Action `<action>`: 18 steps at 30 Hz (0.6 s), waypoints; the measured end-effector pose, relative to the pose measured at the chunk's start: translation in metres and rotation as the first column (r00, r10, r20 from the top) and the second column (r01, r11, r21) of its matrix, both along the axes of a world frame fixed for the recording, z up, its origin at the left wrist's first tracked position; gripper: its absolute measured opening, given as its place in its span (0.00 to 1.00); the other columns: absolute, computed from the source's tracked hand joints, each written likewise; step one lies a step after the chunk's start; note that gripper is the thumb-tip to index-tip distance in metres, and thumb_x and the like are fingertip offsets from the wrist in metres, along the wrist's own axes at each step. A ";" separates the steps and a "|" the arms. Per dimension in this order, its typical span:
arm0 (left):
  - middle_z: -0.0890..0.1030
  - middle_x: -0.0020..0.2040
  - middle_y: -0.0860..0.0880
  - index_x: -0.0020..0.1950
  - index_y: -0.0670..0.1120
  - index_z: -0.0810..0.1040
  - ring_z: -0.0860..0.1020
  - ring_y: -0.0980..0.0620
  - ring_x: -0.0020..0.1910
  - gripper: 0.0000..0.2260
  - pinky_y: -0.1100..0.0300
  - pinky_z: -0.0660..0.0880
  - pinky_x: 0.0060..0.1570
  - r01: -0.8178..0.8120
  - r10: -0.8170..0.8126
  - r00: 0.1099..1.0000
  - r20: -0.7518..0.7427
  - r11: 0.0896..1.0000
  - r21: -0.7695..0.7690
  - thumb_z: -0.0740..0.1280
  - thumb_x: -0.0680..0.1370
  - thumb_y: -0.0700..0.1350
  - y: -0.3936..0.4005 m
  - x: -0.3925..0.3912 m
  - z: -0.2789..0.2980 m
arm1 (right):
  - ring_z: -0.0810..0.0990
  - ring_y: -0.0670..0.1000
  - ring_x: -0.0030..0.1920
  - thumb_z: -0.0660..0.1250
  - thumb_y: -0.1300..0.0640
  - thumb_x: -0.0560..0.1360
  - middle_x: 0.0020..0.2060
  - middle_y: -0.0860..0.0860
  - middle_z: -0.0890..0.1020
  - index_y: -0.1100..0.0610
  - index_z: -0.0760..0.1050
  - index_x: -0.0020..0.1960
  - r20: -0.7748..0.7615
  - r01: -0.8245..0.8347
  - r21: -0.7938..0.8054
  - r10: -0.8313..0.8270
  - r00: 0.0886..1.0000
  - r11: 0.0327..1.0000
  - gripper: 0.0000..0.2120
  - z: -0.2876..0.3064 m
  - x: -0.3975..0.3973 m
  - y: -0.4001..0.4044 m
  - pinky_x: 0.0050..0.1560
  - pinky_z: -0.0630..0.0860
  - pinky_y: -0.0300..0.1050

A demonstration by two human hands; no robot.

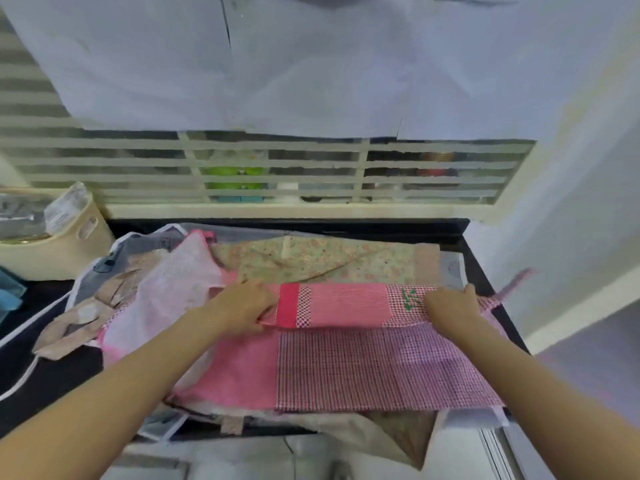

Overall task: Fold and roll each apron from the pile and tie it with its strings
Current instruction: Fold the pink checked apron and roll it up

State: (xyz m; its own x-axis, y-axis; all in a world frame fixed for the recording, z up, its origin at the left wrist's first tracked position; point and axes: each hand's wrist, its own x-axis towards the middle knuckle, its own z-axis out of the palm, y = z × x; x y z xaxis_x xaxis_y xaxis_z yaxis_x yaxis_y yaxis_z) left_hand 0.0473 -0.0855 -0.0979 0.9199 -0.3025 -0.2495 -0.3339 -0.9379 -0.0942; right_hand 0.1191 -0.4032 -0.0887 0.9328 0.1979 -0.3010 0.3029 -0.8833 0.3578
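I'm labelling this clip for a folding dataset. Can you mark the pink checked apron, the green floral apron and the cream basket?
pink checked apron (381,372): head view, flat checked panel nearest the person.
green floral apron (311,261): head view, middle of the floral cloth behind the roll.
cream basket (88,227): head view, side handle slot.

Two bare forearms, sleeveless to the frame edge, hands (242,303) without rings or gloves.

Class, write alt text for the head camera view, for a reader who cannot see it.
A person's left hand and right hand hold the ends of a partly rolled pink checked cloth apron lying on a dark table. A pile of pale aprons lies beside the left hand.
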 end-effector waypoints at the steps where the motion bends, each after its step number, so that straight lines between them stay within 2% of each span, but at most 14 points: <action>1: 0.76 0.57 0.48 0.55 0.48 0.74 0.71 0.47 0.61 0.11 0.55 0.63 0.57 0.012 -0.011 1.000 -0.006 0.998 0.064 0.65 0.73 0.47 0.000 -0.011 -0.006 | 0.77 0.51 0.57 0.56 0.63 0.78 0.54 0.47 0.80 0.53 0.74 0.57 -0.027 0.010 0.006 -0.010 1.000 1.000 0.13 -0.006 -0.012 -0.002 0.69 0.58 0.54; 2: 0.76 0.58 0.48 0.57 0.47 0.75 0.72 0.47 0.60 0.15 0.53 0.65 0.61 0.035 -0.038 0.999 0.021 0.993 0.117 0.69 0.72 0.46 0.001 -0.018 -0.012 | 0.77 0.50 0.57 0.55 0.63 0.79 0.54 0.47 0.80 0.53 0.74 0.57 -0.047 0.012 0.011 -0.012 0.999 1.000 0.13 -0.011 -0.020 -0.003 0.70 0.57 0.55; 3: 0.78 0.54 0.47 0.54 0.46 0.78 0.76 0.47 0.55 0.18 0.51 0.71 0.57 0.044 -0.056 0.994 0.092 0.992 0.122 0.75 0.66 0.44 0.004 -0.024 -0.016 | 0.77 0.50 0.58 0.55 0.62 0.79 0.54 0.47 0.80 0.52 0.74 0.57 -0.076 0.020 0.011 -0.019 0.997 1.000 0.12 -0.017 -0.027 -0.004 0.71 0.55 0.57; 4: 0.81 0.46 0.47 0.47 0.45 0.81 0.80 0.47 0.46 0.20 0.51 0.77 0.48 0.062 -0.078 0.984 0.158 0.992 0.108 0.80 0.57 0.42 0.006 -0.027 -0.016 | 0.77 0.50 0.58 0.56 0.62 0.79 0.54 0.47 0.80 0.52 0.75 0.56 -0.110 0.028 0.005 -0.027 0.994 1.000 0.12 -0.021 -0.032 -0.004 0.71 0.54 0.57; 5: 0.81 0.40 0.47 0.41 0.44 0.81 0.80 0.47 0.38 0.21 0.53 0.78 0.39 0.054 -0.072 0.974 0.217 0.995 0.088 0.82 0.50 0.39 0.006 -0.029 -0.016 | 0.77 0.51 0.58 0.56 0.61 0.79 0.54 0.47 0.80 0.52 0.75 0.56 -0.142 0.037 0.004 -0.036 0.989 0.999 0.11 -0.024 -0.036 -0.003 0.71 0.54 0.58; 6: 0.81 0.39 0.47 0.40 0.44 0.81 0.80 0.47 0.36 0.20 0.53 0.78 0.37 0.039 -0.056 0.971 0.231 0.996 0.076 0.82 0.51 0.38 0.007 -0.032 -0.015 | 0.76 0.51 0.58 0.56 0.60 0.79 0.54 0.47 0.80 0.52 0.75 0.56 -0.165 0.041 0.000 -0.041 0.986 0.999 0.11 -0.028 -0.039 -0.003 0.71 0.54 0.57; 7: 0.81 0.44 0.46 0.44 0.44 0.81 0.80 0.46 0.41 0.16 0.53 0.77 0.42 0.031 -0.042 0.985 0.170 0.997 0.067 0.79 0.59 0.37 0.007 -0.036 -0.015 | 0.76 0.51 0.59 0.56 0.60 0.80 0.54 0.47 0.80 0.52 0.76 0.56 -0.177 0.044 -0.002 -0.044 0.983 0.999 0.11 -0.030 -0.041 -0.003 0.71 0.54 0.57; 9: 0.78 0.55 0.48 0.55 0.45 0.76 0.76 0.49 0.53 0.09 0.56 0.71 0.53 -0.014 0.015 0.999 -0.028 0.998 0.059 0.66 0.75 0.41 0.004 -0.043 -0.021 | 0.76 0.51 0.59 0.56 0.59 0.80 0.53 0.47 0.81 0.51 0.77 0.55 -0.184 0.035 -0.020 -0.038 0.982 0.999 0.12 -0.034 -0.045 -0.002 0.72 0.54 0.58; 11: 0.77 0.56 0.49 0.56 0.47 0.74 0.76 0.50 0.54 0.09 0.58 0.71 0.54 -0.040 0.044 0.978 -0.205 0.999 0.026 0.63 0.77 0.46 0.003 -0.053 -0.030 | 0.76 0.51 0.59 0.56 0.58 0.80 0.52 0.46 0.81 0.51 0.77 0.55 -0.187 0.022 -0.044 -0.030 0.982 0.999 0.12 -0.039 -0.049 -0.003 0.72 0.55 0.57; 13: 0.78 0.54 0.49 0.54 0.46 0.73 0.76 0.50 0.52 0.08 0.59 0.71 0.52 -0.043 0.040 0.952 -0.303 0.999 -0.003 0.64 0.77 0.47 -0.002 -0.062 -0.035 | 0.77 0.51 0.58 0.57 0.57 0.79 0.53 0.46 0.81 0.52 0.75 0.57 -0.161 -0.008 -0.044 0.001 0.987 0.999 0.10 -0.044 -0.052 -0.002 0.70 0.57 0.57; 16: 0.78 0.53 0.48 0.51 0.46 0.72 0.76 0.49 0.51 0.06 0.59 0.70 0.49 -0.031 0.026 0.947 -0.320 0.999 -0.011 0.63 0.77 0.46 -0.007 -0.068 -0.040 | 0.75 0.54 0.60 0.61 0.57 0.77 0.58 0.51 0.77 0.55 0.68 0.63 -0.165 -0.128 0.036 0.132 0.977 0.991 0.15 -0.055 -0.057 0.008 0.66 0.62 0.56; 18: 0.78 0.53 0.48 0.48 0.47 0.70 0.75 0.50 0.49 0.03 0.59 0.70 0.48 -0.017 0.012 0.951 -0.309 1.000 -0.013 0.63 0.76 0.45 -0.008 -0.069 -0.042 | 0.74 0.54 0.61 0.60 0.60 0.76 0.59 0.53 0.75 0.57 0.66 0.63 -0.175 -0.257 0.087 0.268 0.947 0.963 0.16 -0.065 -0.064 0.020 0.65 0.62 0.53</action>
